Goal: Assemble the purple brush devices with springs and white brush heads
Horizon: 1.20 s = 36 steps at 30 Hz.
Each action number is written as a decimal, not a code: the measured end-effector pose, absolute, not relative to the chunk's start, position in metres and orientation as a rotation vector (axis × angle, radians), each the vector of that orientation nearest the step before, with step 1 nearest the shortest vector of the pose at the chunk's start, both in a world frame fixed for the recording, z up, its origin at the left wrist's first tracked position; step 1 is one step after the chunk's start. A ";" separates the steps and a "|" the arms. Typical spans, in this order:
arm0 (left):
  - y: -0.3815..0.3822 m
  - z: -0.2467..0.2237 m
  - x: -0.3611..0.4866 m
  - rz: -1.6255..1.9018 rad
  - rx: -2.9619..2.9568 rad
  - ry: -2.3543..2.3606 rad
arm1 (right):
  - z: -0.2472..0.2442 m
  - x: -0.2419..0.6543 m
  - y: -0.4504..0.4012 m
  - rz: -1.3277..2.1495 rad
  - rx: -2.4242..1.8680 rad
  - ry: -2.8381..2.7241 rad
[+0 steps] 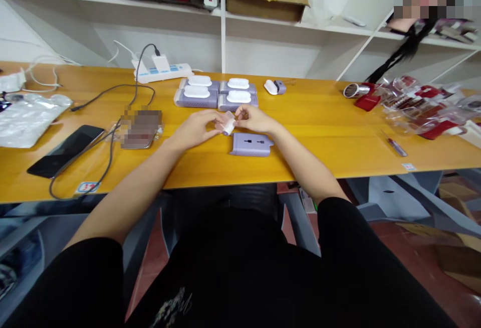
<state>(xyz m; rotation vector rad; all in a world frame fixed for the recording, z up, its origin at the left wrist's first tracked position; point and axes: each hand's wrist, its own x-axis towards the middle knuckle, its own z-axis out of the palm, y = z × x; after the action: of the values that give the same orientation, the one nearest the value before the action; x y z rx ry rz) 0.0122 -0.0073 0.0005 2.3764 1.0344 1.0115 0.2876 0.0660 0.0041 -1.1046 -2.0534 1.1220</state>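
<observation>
A small white plastic part is pinched over the counter between the fingers of both hands, the left hand and the right hand being closed on it from either side. A lilac rectangular housing with two dark slots is laid just below the right hand. Four lilac units with white tops are set in a block beyond the hands.
</observation>
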 end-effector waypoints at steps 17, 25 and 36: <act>-0.007 0.010 -0.008 1.026 2.288 1.216 | 0.028 0.306 0.058 0.811 -0.936 -2.371; -0.020 0.012 0.034 1.089 1.756 1.060 | 0.050 0.278 0.020 0.706 -0.594 -2.321; -0.005 0.003 0.017 1.048 1.576 1.070 | 0.050 0.323 0.028 0.941 -1.068 -2.813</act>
<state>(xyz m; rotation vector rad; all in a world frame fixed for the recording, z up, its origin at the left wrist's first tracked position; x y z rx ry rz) 0.0174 -0.0049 0.0029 1.5764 1.0703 1.0478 0.3230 0.0278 0.0504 -1.0683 -2.8127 0.9413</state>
